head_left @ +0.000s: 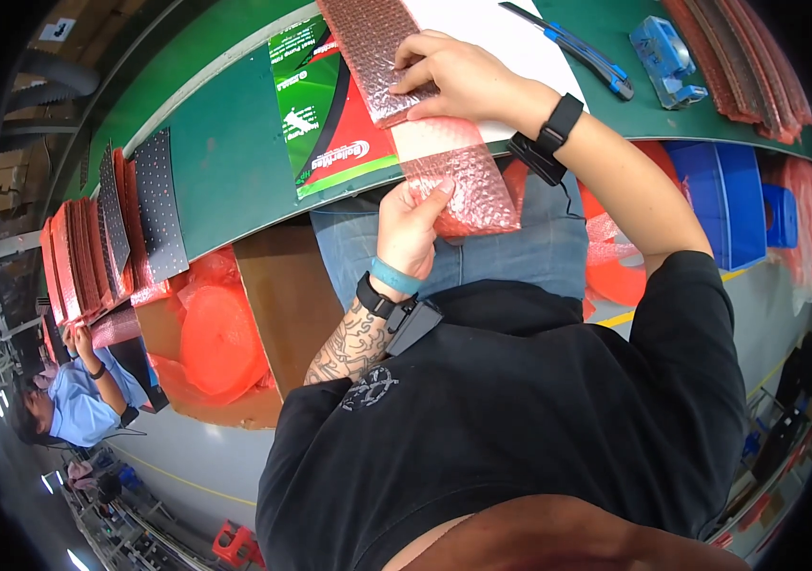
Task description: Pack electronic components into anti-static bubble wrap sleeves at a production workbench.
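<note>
A pink bubble wrap bag (470, 190) hangs over the near edge of the green table, with a smoother pale band at its upper end. My left hand (410, 228) pinches its left side between thumb and fingers. Beyond it, a darker red bubble wrap strip (368, 48) lies on the table. My right hand (458, 81) rests over this strip's near end, fingers bent and apart, thumb close to where strip and bag meet. Under the strip is a green, red and black printed sheet (306, 124). White sheet material (510, 76) lies beneath my right hand.
A blue utility knife (582, 57) and a blue tape dispenser (663, 62) lie at the right, near stacked red wrap sheets (743, 67). More stacks (82, 257) stand left. Below are a cardboard box (282, 295) with red rolls and a blue bin (720, 205). A co-worker (87, 395) is far left.
</note>
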`<action>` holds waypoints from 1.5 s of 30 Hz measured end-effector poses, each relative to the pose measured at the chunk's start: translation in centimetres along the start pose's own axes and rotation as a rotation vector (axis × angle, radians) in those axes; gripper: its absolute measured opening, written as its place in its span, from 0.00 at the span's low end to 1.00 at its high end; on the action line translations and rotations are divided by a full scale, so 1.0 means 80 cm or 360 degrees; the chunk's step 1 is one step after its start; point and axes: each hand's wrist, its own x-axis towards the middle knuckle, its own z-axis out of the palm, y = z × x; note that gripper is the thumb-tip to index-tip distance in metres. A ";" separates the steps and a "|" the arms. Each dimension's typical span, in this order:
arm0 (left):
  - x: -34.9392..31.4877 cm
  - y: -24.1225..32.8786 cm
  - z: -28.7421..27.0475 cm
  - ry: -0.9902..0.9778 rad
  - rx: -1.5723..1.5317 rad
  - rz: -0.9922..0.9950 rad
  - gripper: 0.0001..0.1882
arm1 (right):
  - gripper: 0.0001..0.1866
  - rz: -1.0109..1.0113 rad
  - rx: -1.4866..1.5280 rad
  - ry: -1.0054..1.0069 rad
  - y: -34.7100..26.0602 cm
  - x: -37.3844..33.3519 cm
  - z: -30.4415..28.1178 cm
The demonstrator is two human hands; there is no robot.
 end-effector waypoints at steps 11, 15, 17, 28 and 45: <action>-0.027 0.078 -0.017 0.0676 0.2076 0.1180 0.16 | 0.24 -0.0051 0.0061 -0.0073 0.032 -0.003 -0.004; 0.047 0.094 -0.011 0.0401 0.2694 0.1548 0.18 | 0.24 -0.0049 0.0312 -0.0036 0.030 -0.018 -0.045; 0.062 0.093 -0.019 0.0394 0.2641 0.1506 0.19 | 0.22 0.0461 0.0304 0.0185 0.061 -0.032 -0.087; 0.067 0.096 -0.034 0.0262 0.2498 0.1197 0.25 | 0.16 0.1156 -0.0567 0.0115 0.117 -0.098 -0.113; 0.077 0.096 -0.033 0.0242 0.2491 0.1141 0.28 | 0.18 -0.0107 -0.0514 -0.0241 -0.044 -0.039 -0.033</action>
